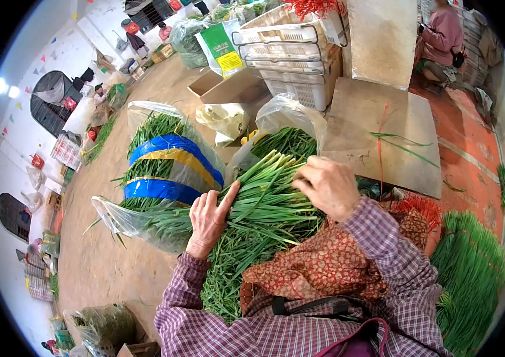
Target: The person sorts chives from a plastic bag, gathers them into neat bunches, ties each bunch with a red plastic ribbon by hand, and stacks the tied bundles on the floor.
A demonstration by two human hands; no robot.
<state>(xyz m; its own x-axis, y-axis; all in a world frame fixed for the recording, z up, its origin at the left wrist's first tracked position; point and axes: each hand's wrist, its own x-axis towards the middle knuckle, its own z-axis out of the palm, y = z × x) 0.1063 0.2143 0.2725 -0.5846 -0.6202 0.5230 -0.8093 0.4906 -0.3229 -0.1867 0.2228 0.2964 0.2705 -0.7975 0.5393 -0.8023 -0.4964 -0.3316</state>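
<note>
A bunch of garlic chives [264, 190], pale at the stalk ends and green along the leaves, lies across my lap. My left hand [208, 219] holds it from the leaf side, index finger stretched along the top and thumb hidden. At the stalk side, my right hand [328, 185] has its fingers curled and pinched against the edge of the bunch; how many stalks it grips is hidden. Loose green leaves [234, 268] are heaped below, beside a red patterned cloth [318, 262] over my legs.
A blue-and-yellow-banded plastic bag of greens [172, 143] stands ahead left. Behind my hands are another plastic bag [300, 116], stacked white crates [288, 53] and a board [383, 137]. Bundled chives [469, 268] and red ties [419, 208] lie right. A person [443, 35] sits farther off.
</note>
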